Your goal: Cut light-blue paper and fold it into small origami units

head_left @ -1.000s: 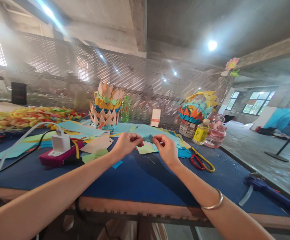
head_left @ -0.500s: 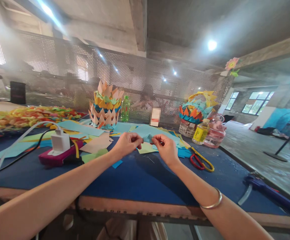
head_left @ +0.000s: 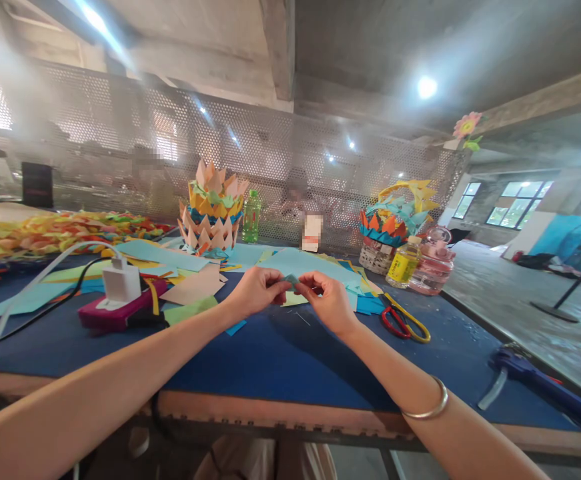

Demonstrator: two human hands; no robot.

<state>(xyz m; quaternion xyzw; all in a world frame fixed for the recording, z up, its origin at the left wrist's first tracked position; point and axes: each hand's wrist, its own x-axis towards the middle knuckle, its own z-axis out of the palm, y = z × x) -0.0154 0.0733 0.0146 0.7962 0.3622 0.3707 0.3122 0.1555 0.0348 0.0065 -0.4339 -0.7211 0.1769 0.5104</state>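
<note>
Between my two hands, above the blue tabletop, is a small folded piece of light-blue paper (head_left: 291,279). My left hand (head_left: 257,291) pinches its left side with thumb and curled fingers. On the other side my right hand (head_left: 327,300) pinches it the same way, the fingertips of both hands close together. Behind them lie light-blue paper sheets (head_left: 295,259). Scissors (head_left: 404,319) with one red and one yellow handle rest to the right of my right hand. Part of the folded paper is hidden by my fingers.
A layered paper-petal basket (head_left: 213,213) and a green bottle (head_left: 251,217) stand behind; another handled paper basket (head_left: 380,233), a yellow-labelled bottle (head_left: 403,262) and a pink jug (head_left: 431,267) stand right. A purple power strip (head_left: 103,317) lies left, a blue glue gun (head_left: 525,373) right.
My hands have come closer together, and the light-blue paper between them now looks smaller and more folded. The things on the table stay where they were.
</note>
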